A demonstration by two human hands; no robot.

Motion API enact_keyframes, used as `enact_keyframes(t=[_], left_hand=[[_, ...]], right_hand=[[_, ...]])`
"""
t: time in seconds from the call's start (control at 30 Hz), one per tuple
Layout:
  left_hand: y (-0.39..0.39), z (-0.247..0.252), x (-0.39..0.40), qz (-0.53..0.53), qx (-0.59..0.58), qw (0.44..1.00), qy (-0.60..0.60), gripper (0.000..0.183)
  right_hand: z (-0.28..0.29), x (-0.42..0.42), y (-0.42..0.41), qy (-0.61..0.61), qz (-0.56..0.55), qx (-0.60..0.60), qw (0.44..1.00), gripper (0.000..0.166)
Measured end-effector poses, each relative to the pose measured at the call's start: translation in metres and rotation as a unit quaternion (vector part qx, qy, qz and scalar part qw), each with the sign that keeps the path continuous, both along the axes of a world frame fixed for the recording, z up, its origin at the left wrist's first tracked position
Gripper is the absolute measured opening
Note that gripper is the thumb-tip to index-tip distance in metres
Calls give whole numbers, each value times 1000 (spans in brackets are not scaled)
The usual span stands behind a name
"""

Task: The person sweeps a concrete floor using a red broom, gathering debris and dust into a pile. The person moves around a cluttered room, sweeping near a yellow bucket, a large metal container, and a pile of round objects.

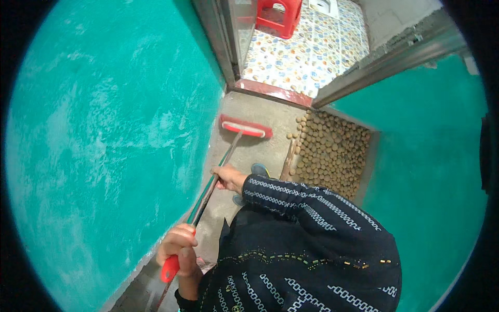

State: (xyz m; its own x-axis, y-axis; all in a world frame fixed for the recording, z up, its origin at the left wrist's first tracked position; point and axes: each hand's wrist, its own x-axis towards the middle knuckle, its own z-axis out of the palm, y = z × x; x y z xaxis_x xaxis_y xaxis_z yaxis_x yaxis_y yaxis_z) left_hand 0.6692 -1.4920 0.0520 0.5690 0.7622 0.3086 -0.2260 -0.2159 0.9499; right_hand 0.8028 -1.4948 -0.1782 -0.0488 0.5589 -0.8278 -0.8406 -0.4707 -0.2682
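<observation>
A push broom with a red head (246, 128) rests on the concrete floor, close to the foot of the left wall. Its long pole (205, 195), dark with a green stripe, slants back towards me. My left hand (178, 249) is wrapped around the red grip (170, 268) at the pole's upper end. Further down, my right hand (228, 177) grasps the pole at about its middle. Below the grip a thin brownish line continues; I cannot tell whether it belongs to the broom. My shoes (259, 170) show partly beneath my right forearm.
Many potatoes (331, 148) lie heaped in the right corner behind a wooden board (288, 160), a few outside it. Ahead, a reddish sill (275, 93) crosses a doorway to patterned tiles (300, 58) and a red plastic stool (280, 17). Green walls (97, 136) stand on both sides.
</observation>
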Motion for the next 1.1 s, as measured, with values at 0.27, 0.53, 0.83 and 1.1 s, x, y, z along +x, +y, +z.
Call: enact_keyframes(t=[0.27, 0.53, 0.83, 1.1], left_hand=[[-27, -89, 80, -104, 62, 993, 10, 17], [-26, -18, 65, -186, 56, 979, 57, 16], [-34, -12, 53, -143, 52, 988, 12, 14], [-44, -54, 47, -182, 70, 980, 50, 14]], right_hand=[[-64, 131, -42, -125, -44, -77, 988, 18], [-77, 46, -51, -37, -43, -6, 998, 17], [-25, 67, -53, -63, -109, 4, 992, 21], [-88, 61, -67, -43, -72, -42, 996, 14]])
